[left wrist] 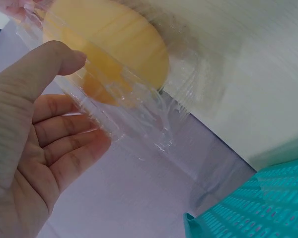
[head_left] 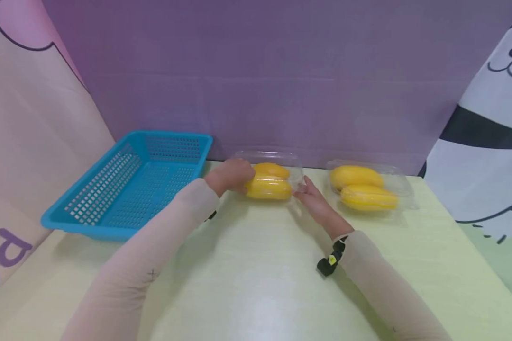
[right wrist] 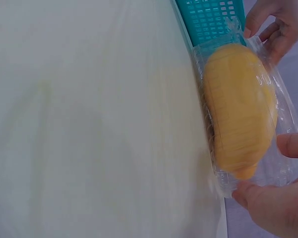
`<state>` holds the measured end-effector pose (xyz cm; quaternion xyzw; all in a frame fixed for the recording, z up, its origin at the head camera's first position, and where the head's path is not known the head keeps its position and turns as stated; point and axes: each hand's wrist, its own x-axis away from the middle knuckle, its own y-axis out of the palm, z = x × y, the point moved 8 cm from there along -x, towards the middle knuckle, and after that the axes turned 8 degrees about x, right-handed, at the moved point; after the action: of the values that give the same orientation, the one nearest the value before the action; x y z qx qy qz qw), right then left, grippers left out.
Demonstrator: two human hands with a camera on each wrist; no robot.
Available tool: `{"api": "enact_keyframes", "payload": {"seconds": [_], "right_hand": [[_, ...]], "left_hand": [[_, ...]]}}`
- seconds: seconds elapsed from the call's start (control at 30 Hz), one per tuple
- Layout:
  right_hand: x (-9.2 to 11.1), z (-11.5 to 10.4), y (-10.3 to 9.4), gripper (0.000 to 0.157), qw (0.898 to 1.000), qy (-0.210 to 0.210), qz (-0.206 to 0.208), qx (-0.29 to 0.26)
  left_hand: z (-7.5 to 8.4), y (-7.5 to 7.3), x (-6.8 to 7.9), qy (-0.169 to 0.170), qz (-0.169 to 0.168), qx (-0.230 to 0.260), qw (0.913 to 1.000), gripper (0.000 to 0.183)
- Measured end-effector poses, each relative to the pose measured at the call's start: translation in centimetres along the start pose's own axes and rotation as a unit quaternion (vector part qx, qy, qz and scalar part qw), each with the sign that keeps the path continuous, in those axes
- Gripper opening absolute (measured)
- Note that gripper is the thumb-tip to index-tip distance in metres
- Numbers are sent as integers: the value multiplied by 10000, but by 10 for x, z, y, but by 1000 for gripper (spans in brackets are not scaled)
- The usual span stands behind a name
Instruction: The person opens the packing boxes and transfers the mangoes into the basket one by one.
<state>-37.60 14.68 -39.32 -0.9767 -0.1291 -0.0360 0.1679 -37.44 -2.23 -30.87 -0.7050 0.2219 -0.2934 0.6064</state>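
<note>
Two yellow mangoes (head_left: 269, 188) lie side by side in a clear plastic box (head_left: 296, 174) at the back of the table. My left hand (head_left: 230, 175) grips the box's left end, thumb above and fingers under its edge in the left wrist view. At the opposite end my right hand (head_left: 317, 203) holds the corner between thumb and fingers. The right wrist view shows one mango (right wrist: 241, 109) through the ribbed plastic, with both hands at the box's ends. A second clear box (head_left: 403, 184) with two mangoes (head_left: 369, 197) stands to the right.
A blue perforated basket (head_left: 106, 184) stands at the table's left, beside my left forearm. Behind the boxes rises a purple cloth wall (head_left: 273, 85). Printed cloths hang at both sides. The pale table (head_left: 256, 270) stretches toward me.
</note>
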Motion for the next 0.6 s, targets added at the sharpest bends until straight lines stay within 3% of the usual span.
{"api": "enact_keyframes", "payload": {"seconds": [0.3,0.5,0.6], "right_hand": [[2,0,-1,78,9999,100,88,18],[2,-1,1,78,9999,79,123,-21],[3,-2,1,78,9999,54,145,12]], "left_hand": [[6,-10,0,194,414,72,9989,22],[17,-9,-13,107,129,147,9998,26],[23,-10,-20,111,147,179,9997,26]]}}
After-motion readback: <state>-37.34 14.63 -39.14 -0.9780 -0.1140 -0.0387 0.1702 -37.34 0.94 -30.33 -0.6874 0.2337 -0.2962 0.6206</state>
